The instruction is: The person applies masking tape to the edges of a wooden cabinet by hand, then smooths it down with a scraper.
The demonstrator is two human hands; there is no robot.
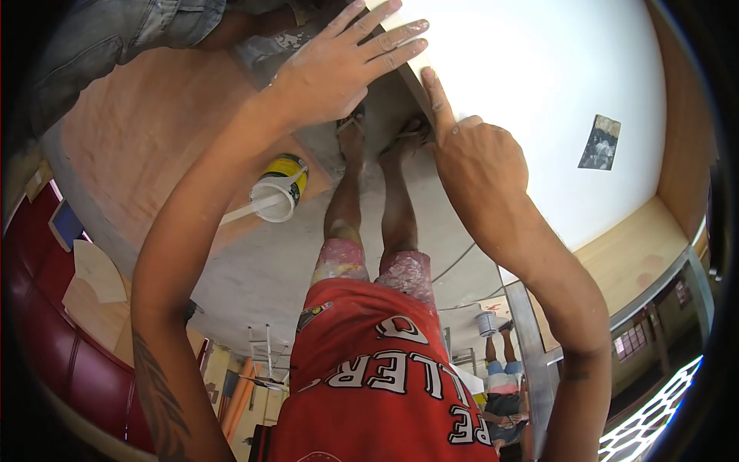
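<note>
My left hand (pixel 339 65) lies flat with its fingers spread on the edge of a large white board (pixel 539 92). My right hand (pixel 473 158) has its index finger stretched out along that same edge, with the other fingers curled in; it holds nothing. Below the hands I see my own red jersey (pixel 377 369), paint-spattered shorts, bare legs and sandalled feet (pixel 381 138) on the grey floor. A tattoo runs along my left forearm.
A yellow tub with a white rim (pixel 281 189) stands on the floor beside a plywood sheet (pixel 146 131). A dark scrap (pixel 600 142) lies on the white board. A person in jeans (pixel 131 31) is at the top left. Another person (pixel 504 385) stands far off by a bucket.
</note>
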